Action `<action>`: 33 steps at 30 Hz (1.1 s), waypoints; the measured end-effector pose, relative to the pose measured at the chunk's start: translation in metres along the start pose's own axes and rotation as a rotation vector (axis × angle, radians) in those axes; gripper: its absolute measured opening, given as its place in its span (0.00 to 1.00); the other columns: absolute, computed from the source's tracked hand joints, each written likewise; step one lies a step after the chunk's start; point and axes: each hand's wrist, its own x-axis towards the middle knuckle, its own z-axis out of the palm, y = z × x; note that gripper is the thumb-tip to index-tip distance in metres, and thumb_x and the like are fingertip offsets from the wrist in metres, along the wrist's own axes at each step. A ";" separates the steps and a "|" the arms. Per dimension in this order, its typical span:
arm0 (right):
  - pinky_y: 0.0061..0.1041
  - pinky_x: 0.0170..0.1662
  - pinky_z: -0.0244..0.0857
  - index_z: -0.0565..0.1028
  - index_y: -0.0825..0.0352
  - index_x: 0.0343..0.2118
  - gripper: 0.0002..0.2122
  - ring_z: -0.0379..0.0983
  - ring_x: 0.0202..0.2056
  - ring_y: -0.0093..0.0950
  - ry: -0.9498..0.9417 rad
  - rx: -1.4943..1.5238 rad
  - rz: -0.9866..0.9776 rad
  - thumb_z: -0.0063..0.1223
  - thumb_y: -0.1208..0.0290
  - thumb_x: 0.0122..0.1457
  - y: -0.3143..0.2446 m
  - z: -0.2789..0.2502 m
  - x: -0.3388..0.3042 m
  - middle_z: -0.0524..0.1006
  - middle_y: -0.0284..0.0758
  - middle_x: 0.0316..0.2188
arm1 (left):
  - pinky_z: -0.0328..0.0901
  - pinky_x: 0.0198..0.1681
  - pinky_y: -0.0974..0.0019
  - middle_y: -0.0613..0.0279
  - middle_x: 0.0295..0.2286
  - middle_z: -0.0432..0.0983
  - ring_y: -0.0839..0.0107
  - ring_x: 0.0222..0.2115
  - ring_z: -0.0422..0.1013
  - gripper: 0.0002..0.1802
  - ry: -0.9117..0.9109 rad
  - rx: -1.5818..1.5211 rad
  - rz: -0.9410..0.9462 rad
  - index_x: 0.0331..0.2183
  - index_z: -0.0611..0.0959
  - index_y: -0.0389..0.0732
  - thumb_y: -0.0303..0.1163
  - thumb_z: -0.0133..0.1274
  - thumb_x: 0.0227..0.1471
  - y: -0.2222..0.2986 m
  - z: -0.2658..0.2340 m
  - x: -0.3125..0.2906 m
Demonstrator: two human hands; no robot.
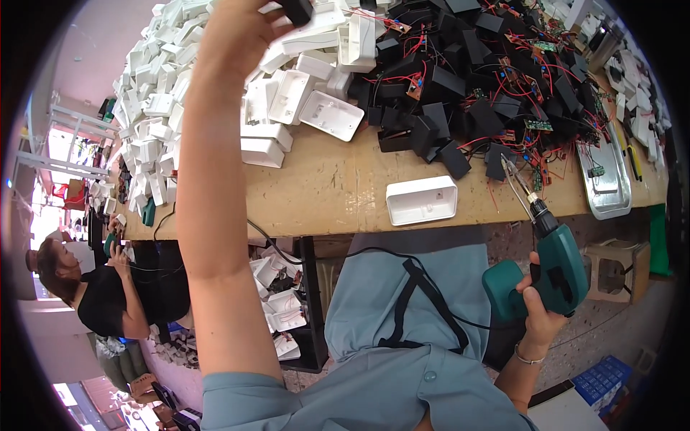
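Note:
My left arm reaches across the bench, and my left hand point(241, 32) is at the upper edge of the view, above the white plastic cases. Its fingers are closed on a black box point(295, 10), partly cut off by the frame edge. My right hand point(540, 316) grips a green soldering gun point(560, 266) by its handle, at the front right of the bench. The gun's metal tip points up and away, close to the black boxes with red wires point(496, 161). An open white case point(422, 200) lies alone near the bench's front edge.
White cases point(154, 104) are heaped at the left, black boxes point(438, 82) with wires and circuit boards at the right. A metal tray point(605, 183) stands on the right. A black cord point(374, 249) crosses my lap. Another person point(108, 294) works at far left.

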 end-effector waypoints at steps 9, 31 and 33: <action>0.22 0.33 0.68 0.66 0.76 0.48 0.23 0.72 0.29 0.24 -0.019 0.026 -0.041 0.55 0.82 0.46 -0.002 0.004 0.005 0.72 0.47 0.43 | 0.68 0.29 0.73 0.64 0.28 0.73 0.75 0.25 0.71 0.14 0.254 0.367 -0.177 0.41 0.74 0.34 0.31 0.46 0.53 -0.006 0.014 -0.026; 0.21 0.30 0.68 0.62 0.74 0.52 0.27 0.71 0.27 0.24 -0.008 0.021 -0.063 0.55 0.79 0.47 -0.009 0.018 0.007 0.72 0.49 0.42 | 0.70 0.39 0.65 0.56 0.36 0.73 0.64 0.36 0.74 0.16 0.232 0.324 -0.296 0.43 0.74 0.32 0.29 0.47 0.53 -0.028 0.037 -0.044; 0.21 0.30 0.68 0.62 0.74 0.52 0.27 0.71 0.27 0.24 -0.018 0.033 -0.081 0.55 0.79 0.47 -0.007 0.018 0.012 0.71 0.49 0.43 | 0.68 0.43 0.60 0.55 0.39 0.72 0.60 0.37 0.74 0.17 0.237 0.076 -0.051 0.44 0.72 0.30 0.29 0.44 0.54 -0.025 0.040 -0.046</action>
